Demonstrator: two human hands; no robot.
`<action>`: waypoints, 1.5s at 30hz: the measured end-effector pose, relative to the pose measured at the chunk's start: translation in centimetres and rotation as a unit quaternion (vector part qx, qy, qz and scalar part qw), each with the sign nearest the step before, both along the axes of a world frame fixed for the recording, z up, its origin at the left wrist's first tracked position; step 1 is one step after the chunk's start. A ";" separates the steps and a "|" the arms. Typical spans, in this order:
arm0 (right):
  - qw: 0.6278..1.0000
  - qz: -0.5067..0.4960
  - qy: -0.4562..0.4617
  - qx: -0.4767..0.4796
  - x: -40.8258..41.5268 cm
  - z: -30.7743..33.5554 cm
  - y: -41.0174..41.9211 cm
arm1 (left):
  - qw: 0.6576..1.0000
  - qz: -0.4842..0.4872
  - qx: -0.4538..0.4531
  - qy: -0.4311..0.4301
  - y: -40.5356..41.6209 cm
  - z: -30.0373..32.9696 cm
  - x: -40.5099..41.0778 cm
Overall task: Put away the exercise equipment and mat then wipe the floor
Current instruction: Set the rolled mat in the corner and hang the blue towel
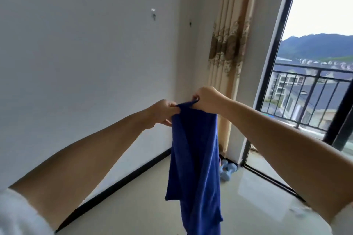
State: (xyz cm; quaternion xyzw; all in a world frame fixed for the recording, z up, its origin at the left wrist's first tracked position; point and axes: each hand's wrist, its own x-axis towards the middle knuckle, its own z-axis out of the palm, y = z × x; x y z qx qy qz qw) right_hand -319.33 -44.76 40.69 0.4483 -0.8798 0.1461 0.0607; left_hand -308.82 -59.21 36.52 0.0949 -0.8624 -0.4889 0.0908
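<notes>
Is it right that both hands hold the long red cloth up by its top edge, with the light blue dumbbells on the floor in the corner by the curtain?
Not quite: the head view shows the long cloth is dark blue, not red. The rest stands: the left hand and right hand pinch its top edge, and the light blue dumbbells lie on the floor in the corner by the beige patterned curtain.

- The cloth (194, 160) I hold is deep blue, plain.
- My curtain (229, 44) is beige with a brown scroll pattern.
- The dumbbells (226, 168) are pale blue.
- The wall (86, 53) is white, its skirting (122, 187) black.
</notes>
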 end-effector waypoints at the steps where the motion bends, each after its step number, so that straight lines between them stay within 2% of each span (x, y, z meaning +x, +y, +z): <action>1: 1.000 -0.007 -0.005 -0.007 -2.3 0.5 -0.6 | 1.000 -0.001 0.006 0.017 -1.2 1.1 -2.2; 3: 0.999 -0.014 -0.019 -0.036 -6.5 1.1 -1.8 | 0.999 -0.009 0.012 0.042 -3.0 2.9 -6.2; 6: 0.996 -0.022 -0.012 -0.080 -12.1 1.5 -3.9 | 0.998 -0.050 -0.027 0.024 -4.5 4.2 -12.9; 9: 0.997 -0.020 0.026 -0.063 -18.5 1.6 -6.6 | 0.996 -0.054 -0.075 0.013 -6.2 4.4 -19.9; 14: 0.998 0.006 0.063 -0.026 -30.6 3.5 -11.1 | 0.983 -0.009 -0.155 0.094 -10.3 6.5 -31.0; 19: 0.992 0.094 -0.030 -0.074 -42.4 7.5 -16.6 | 0.964 0.067 -0.218 0.136 -16.7 11.0 -40.1; 22: 0.970 0.141 -0.130 -0.153 -47.5 8.8 -21.3 | 0.949 0.136 -0.246 0.145 -21.5 12.9 -43.8; 26: 0.943 0.181 -0.159 -0.228 -52.7 9.6 -28.8 | 0.920 0.211 -0.300 0.136 -28.2 15.1 -47.9; 32: 0.936 0.203 -0.083 -0.276 -59.5 13.4 -40.3 | 0.880 0.267 -0.357 0.163 -37.0 19.3 -54.1; 36: 0.949 0.199 0.054 -0.240 -64.1 17.9 -46.3 | 0.883 0.236 -0.376 0.152 -42.9 23.9 -57.4; 38: 0.947 0.189 0.110 -0.233 -66.7 20.1 -49.2 | 0.872 0.238 -0.403 0.144 -46.1 26.1 -59.3; 42: 0.940 0.172 0.195 -0.223 -70.6 23.0 -55.3 | 0.829 0.292 -0.464 0.113 -52.0 28.7 -63.6; 45: 0.928 0.177 0.241 -0.221 -72.8 24.3 -60.3 | 0.767 0.357 -0.525 0.098 -55.8 29.5 -65.8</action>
